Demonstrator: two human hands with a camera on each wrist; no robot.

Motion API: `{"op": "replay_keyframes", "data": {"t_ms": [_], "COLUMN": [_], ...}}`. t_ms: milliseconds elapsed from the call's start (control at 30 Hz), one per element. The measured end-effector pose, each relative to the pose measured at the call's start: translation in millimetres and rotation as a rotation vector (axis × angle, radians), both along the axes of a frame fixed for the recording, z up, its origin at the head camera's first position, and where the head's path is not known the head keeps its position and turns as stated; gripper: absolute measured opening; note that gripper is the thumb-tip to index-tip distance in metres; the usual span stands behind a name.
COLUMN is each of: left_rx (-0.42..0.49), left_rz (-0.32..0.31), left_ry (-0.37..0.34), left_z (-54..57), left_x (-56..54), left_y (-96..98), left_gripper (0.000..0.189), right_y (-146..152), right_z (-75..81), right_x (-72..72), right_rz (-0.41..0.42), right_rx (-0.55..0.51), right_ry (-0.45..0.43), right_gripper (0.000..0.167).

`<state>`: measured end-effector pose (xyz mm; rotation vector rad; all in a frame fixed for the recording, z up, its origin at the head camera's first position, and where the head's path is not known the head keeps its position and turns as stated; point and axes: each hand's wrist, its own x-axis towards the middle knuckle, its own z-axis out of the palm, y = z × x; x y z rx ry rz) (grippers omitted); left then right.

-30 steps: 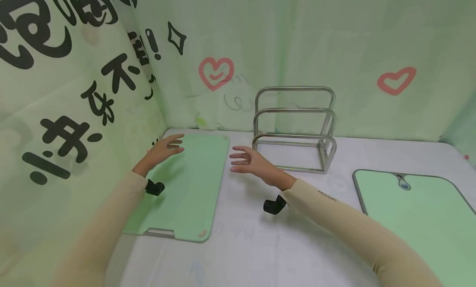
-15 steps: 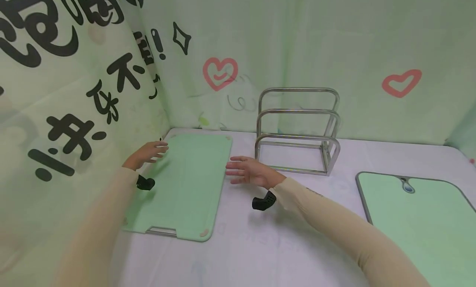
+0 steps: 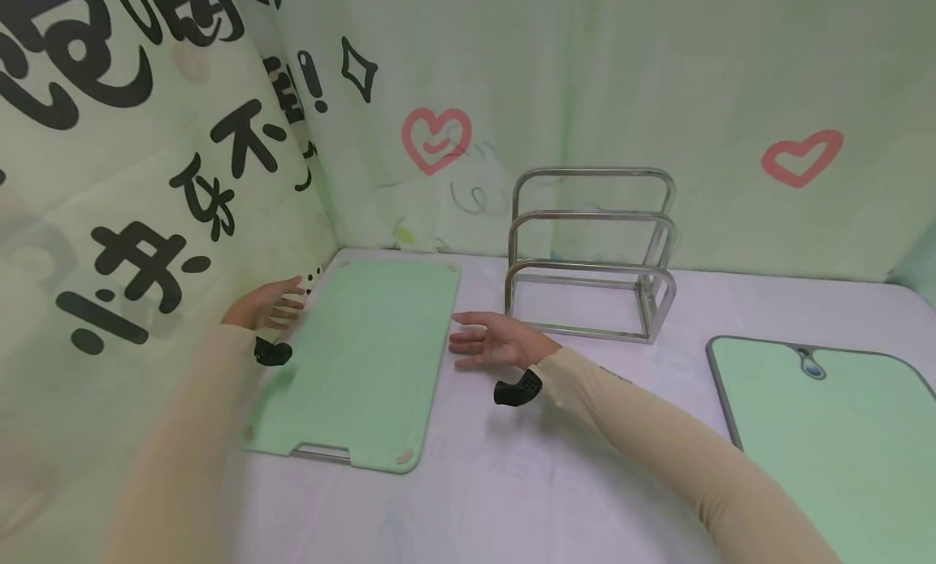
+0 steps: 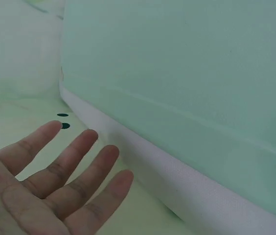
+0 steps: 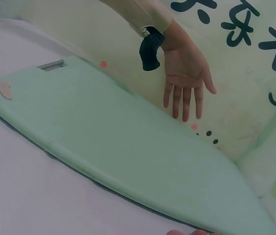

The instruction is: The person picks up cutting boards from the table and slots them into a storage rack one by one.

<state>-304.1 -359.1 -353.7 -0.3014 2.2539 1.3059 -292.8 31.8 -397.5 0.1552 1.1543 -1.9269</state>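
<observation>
A pale green cutting board [image 3: 366, 361] with pinkish corner pads and a metal-barred handle slot lies flat on the left of the table. My left hand [image 3: 266, 305] is beside its left long edge, fingers spread and apart from the board; the left wrist view shows the fingers [image 4: 81, 169] reaching toward that edge with nothing held. At the right long edge is my right hand [image 3: 500, 342], fingers extended and fingertips right by the rim. Only those fingertips [image 5: 194, 232] enter the right wrist view, at the bottom beside the board's dark-lined underside edge.
Behind my right hand stands a metal rack [image 3: 591, 263] with three upright loops. A second green cutting board [image 3: 834, 434], grey-rimmed with a hanging hole, lies at the right. Printed cloth walls [image 3: 453, 52] border the white table [image 3: 526, 499] at the left and back.
My left hand has moved left and lower, from over the board to outside its left edge. My right hand has come down slightly toward the right edge. The board has not moved.
</observation>
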Motion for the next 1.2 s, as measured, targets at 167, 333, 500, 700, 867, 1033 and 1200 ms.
{"op": "replay_keyframes", "data": {"t_ms": [167, 333, 500, 700, 867, 1033, 1200], "left_rx": [-0.031, -0.045, -0.055, -0.051, -0.042, -0.002, 0.036], "left_rz": [-0.03, -0.037, -0.004, 0.051, 0.093, 0.144, 0.181], "left_ry": [-0.023, -0.041, -0.099, -0.159, -0.16, -0.159, -0.153], "left_z": [-4.9, -5.8, -4.3, -5.2, -8.2, -11.2, -15.2], "left_x": [-3.1, -4.2, -3.5, -3.9, -1.4, 0.6, 0.5], "left_y": [-2.7, -0.1, 5.3, 8.9, 9.2, 11.0, 11.3], "left_gripper": [0.078, 0.078, 0.081, 0.085, 0.084, 0.086, 0.086], "right_y": [-2, -3, -5, -7, -10, -12, -16], "right_z": [-1.1, 0.1, 2.9, 4.9, 3.4, 0.2, 0.7], "right_x": [-1.8, -3.2, -2.9, -5.7, -9.1, -10.8, -12.5], "right_rz": [-0.01, 0.002, 0.031, 0.061, 0.068, 0.056, 0.057], "right_rx": [-0.009, -0.024, -0.043, -0.018, -0.005, 0.003, 0.025], "right_ry": [-0.041, -0.063, -0.066, -0.065, -0.097, -0.111, -0.112], "right_gripper": [0.057, 0.063, 0.066, 0.07, 0.072, 0.074, 0.074]}}
